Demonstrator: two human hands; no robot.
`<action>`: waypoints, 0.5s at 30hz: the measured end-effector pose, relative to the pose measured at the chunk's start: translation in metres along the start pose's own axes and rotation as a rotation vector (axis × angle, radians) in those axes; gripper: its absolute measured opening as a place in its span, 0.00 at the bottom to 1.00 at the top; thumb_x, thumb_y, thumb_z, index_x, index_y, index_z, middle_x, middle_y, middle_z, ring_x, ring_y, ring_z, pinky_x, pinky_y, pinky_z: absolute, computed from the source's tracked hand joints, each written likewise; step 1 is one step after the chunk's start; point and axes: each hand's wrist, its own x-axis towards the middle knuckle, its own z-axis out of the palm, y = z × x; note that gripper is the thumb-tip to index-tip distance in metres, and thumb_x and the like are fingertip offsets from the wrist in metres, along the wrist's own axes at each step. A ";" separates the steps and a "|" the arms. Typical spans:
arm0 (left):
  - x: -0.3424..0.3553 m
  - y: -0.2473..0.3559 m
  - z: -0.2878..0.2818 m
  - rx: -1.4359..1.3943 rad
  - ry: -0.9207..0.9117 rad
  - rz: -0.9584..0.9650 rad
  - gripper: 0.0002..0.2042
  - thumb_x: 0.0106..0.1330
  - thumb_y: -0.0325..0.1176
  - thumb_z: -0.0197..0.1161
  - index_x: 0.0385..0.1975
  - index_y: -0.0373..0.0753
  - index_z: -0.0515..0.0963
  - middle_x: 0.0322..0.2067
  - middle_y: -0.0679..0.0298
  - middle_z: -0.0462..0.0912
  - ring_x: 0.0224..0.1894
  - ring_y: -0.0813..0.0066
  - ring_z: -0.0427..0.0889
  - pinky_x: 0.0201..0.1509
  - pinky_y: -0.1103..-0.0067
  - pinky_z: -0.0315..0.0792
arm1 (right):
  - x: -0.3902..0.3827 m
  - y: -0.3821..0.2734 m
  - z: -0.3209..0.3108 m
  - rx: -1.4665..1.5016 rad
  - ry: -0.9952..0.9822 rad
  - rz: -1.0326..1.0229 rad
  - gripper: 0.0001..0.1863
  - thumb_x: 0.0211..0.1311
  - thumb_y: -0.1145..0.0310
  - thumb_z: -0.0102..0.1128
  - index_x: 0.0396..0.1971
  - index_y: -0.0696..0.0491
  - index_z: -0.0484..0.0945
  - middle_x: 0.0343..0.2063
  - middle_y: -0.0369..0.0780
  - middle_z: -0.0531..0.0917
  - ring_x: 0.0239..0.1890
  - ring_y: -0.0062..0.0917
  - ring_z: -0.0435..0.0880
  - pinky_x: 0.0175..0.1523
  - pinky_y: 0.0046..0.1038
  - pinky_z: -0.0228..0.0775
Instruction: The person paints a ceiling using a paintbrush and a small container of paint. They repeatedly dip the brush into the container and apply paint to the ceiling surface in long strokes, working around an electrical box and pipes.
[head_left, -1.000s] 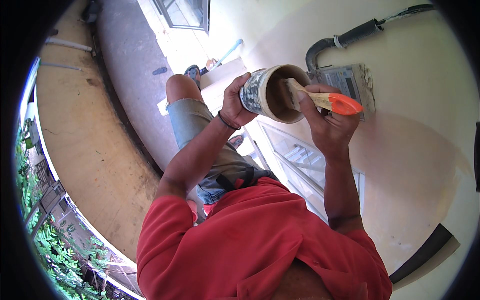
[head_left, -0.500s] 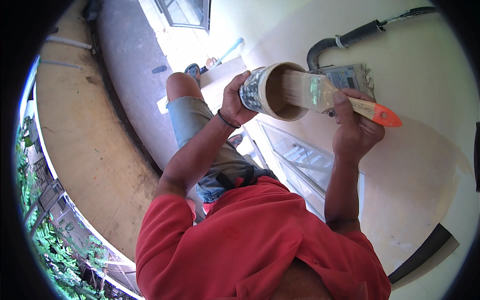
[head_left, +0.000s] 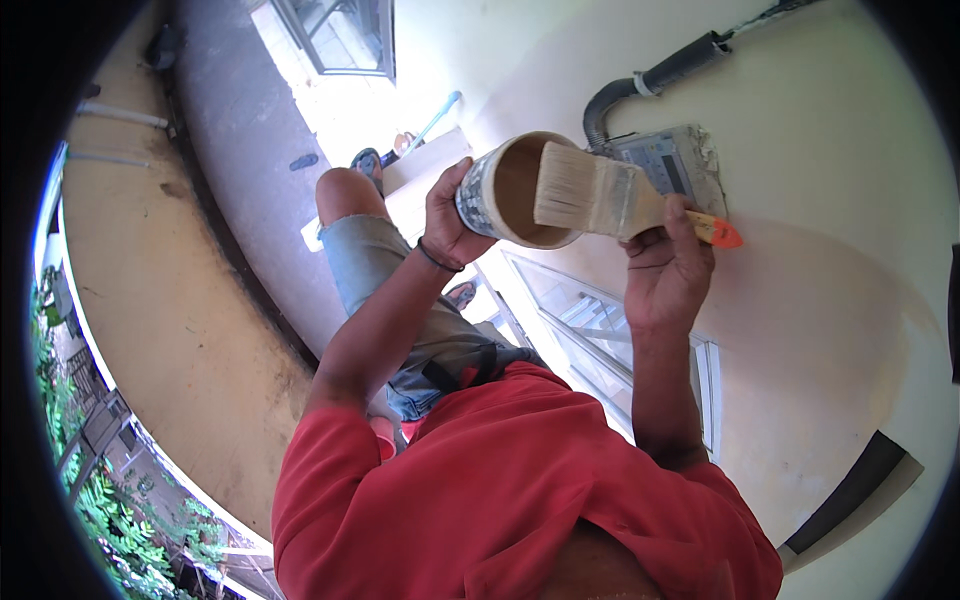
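Note:
My left hand (head_left: pixel 455 220) is wrapped round the side of a paint-spattered bucket (head_left: pixel 478 203), which is tilted so its mouth faces right. In my right hand (head_left: pixel 670 258) is a wide paintbrush (head_left: pixel 612 196) with pale bristles, a metal band and a wooden handle with an orange end. The bristles lie across the mouth of the bucket, their broad side toward me. Whether they touch the rim I cannot tell. The bucket's inside looks brownish, and how much paint it holds is hidden.
A grey meter box (head_left: pixel 668 165) with a black conduit (head_left: pixel 630 90) is set in the pale wall (head_left: pixel 820 320) to the right. Below it is a window (head_left: pixel 590 320). A tan ledge (head_left: pixel 170 300) runs along the left, beside a grey floor (head_left: pixel 240 110). A pink bucket (head_left: pixel 382 437) stands by my leg.
The brush has come left and turned, so its bristles now show flat in front of the bucket's mouth instead of reaching into it. My right hand has shifted left with it.

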 end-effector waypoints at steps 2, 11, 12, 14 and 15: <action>-0.001 -0.001 0.005 -0.035 -0.040 0.010 0.28 0.76 0.50 0.58 0.65 0.34 0.76 0.62 0.51 0.83 0.65 0.53 0.81 0.73 0.51 0.71 | -0.010 0.003 0.002 -0.060 -0.025 -0.144 0.08 0.74 0.70 0.65 0.47 0.56 0.80 0.39 0.39 0.85 0.40 0.25 0.87 0.39 0.30 0.81; -0.004 0.000 0.009 0.027 -0.037 0.044 0.27 0.76 0.51 0.57 0.65 0.36 0.77 0.63 0.51 0.82 0.66 0.52 0.79 0.73 0.52 0.70 | -0.018 0.009 0.011 -0.413 -0.157 -0.705 0.10 0.67 0.81 0.70 0.46 0.60 0.80 0.40 0.43 0.88 0.38 0.18 0.84 0.47 0.21 0.77; -0.004 0.000 0.010 0.017 -0.043 0.036 0.27 0.76 0.51 0.57 0.65 0.36 0.77 0.63 0.51 0.82 0.66 0.52 0.79 0.73 0.52 0.69 | -0.018 0.008 0.015 -0.427 -0.176 -0.748 0.10 0.67 0.80 0.70 0.46 0.60 0.80 0.41 0.43 0.88 0.38 0.18 0.84 0.47 0.21 0.77; -0.004 0.000 0.006 -0.004 -0.055 0.018 0.28 0.76 0.51 0.57 0.66 0.36 0.77 0.64 0.51 0.81 0.67 0.52 0.79 0.74 0.52 0.69 | -0.018 0.012 0.009 -0.510 -0.256 -0.662 0.10 0.69 0.81 0.68 0.47 0.58 0.80 0.42 0.45 0.89 0.39 0.20 0.87 0.43 0.24 0.81; -0.002 0.000 0.006 0.028 -0.086 0.028 0.28 0.76 0.51 0.57 0.66 0.37 0.76 0.64 0.51 0.81 0.67 0.52 0.79 0.74 0.52 0.68 | -0.020 0.010 0.009 -0.472 -0.249 -0.676 0.11 0.69 0.80 0.68 0.48 0.58 0.79 0.42 0.44 0.88 0.38 0.20 0.87 0.43 0.24 0.81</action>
